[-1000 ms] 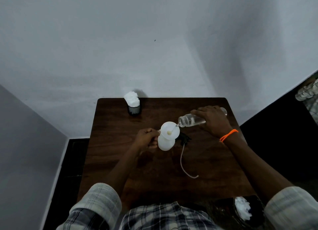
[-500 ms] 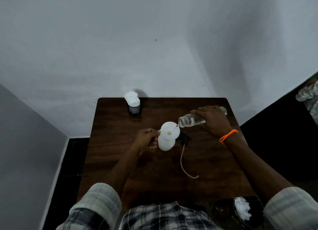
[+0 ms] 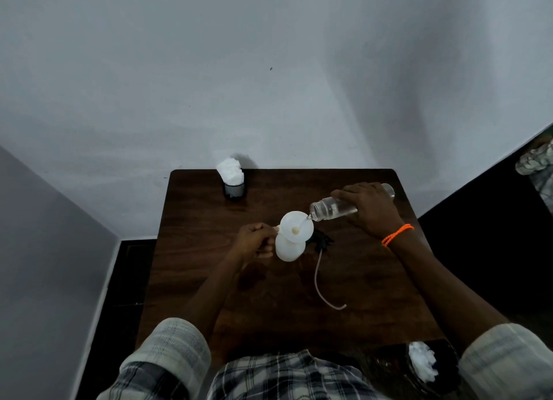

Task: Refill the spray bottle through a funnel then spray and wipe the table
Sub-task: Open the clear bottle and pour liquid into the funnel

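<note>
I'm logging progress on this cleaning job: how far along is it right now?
Done: the spray head is off and lies on the table, and the funnel sits in the white bottle. In hand: the right hand tips the clear bottle into the funnel while the left hand steadies the white bottle. Left: refit the head, spray, wipe.

The middle of the dark wooden table (image 3: 191, 280) is being taken up by a white spray bottle (image 3: 288, 248) with a funnel (image 3: 296, 227), a clear bottle (image 3: 332, 211) tilting over it, and both forearms reaching in from the near edge. A black sprayer head (image 3: 321, 241) and its curving tube (image 3: 320, 283) are lying just right of the spray bottle, and a black cup of tissues (image 3: 234, 188) is standing at the far left corner. The table's left strip and near right area are lying open.
</note>
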Demonstrator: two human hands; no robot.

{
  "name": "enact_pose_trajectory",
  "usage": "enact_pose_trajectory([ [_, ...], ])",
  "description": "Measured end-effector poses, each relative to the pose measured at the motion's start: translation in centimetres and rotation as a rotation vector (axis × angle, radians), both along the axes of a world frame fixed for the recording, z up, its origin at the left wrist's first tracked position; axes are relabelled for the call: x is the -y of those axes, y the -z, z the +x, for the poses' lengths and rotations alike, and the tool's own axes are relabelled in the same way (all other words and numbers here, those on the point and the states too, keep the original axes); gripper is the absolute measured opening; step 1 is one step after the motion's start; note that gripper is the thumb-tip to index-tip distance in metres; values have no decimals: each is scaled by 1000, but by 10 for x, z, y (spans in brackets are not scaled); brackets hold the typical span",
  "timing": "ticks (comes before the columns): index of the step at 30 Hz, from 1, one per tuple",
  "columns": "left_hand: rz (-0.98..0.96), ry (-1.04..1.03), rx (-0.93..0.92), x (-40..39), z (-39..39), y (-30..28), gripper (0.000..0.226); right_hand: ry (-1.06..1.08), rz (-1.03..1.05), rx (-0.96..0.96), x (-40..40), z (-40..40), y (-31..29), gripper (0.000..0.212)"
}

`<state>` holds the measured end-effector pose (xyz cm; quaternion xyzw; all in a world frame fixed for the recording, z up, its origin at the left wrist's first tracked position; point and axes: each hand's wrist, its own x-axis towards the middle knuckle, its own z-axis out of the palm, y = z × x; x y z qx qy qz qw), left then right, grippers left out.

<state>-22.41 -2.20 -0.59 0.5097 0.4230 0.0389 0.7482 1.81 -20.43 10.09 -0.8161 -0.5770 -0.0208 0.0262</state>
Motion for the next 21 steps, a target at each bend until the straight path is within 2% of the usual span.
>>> enact_pose_trajectory([
  [4,5,2,-9,-1,1,1,18,-6,-6,8,0,2,1,53],
  [12,10,-2,-9,-2,1,-1,24,-8,12,11,0,3,2,51],
  [16,1,-18,-18,-3,0,3,23,-3,1,0,0,4,3,58],
  [21,-46,-85,-27,-7,-3,3,34,-16,27,9,-2,3,1,53],
])
